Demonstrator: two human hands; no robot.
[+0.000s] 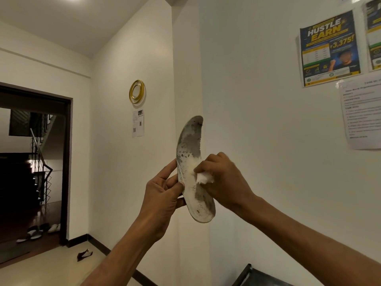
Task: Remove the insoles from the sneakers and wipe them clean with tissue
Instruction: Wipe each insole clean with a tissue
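Your left hand (162, 195) grips the upright insole (190, 162); your right hand (221, 180) pinches tissue (204, 178) against its middle.

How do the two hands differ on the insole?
The left hand pinches the insole by its edge, thumb on its face; the right hand grips a white tissue and presses it on that face. The left hand's forefinger is straight; the right hand's fingers are curled. Both work near the insole's middle.
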